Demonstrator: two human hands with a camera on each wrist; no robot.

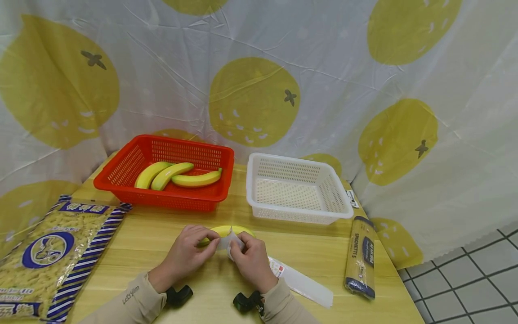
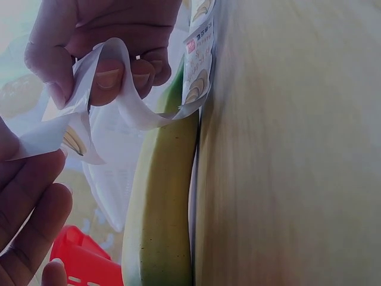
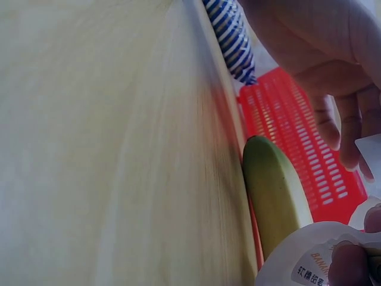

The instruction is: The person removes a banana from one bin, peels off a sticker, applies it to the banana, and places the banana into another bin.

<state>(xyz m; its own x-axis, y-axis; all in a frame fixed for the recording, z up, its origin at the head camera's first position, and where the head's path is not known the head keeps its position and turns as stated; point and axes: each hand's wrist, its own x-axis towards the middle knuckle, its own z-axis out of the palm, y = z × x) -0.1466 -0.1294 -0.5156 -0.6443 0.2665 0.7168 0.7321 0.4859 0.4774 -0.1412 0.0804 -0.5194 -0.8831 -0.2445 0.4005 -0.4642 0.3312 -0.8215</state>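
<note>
A strip of banana labels on white backing [image 1: 305,283] runs from both hands across the table to the right. My left hand [image 1: 189,251] pinches a white flap at the strip's end between thumb and fingers. Close beside it, my right hand [image 1: 253,260] grips the curled strip, thumb against fingers. In the left wrist view the strip loops from the right hand [image 2: 119,42] down to a printed label [image 2: 197,71]. A yellow banana [image 1: 243,230] with greenish ends lies on the table just beyond the hands, partly hidden by them. The right wrist view shows lettering on a label [image 3: 309,268].
A red basket [image 1: 162,196] with 3 bananas [image 1: 197,180] stands at the back left. Beside it is a white basket [image 1: 299,216]. A large pasta bag [image 1: 48,252] lies at the left, a spaghetti pack [image 1: 360,256] at the right edge. A patterned curtain [image 1: 255,40] hangs behind.
</note>
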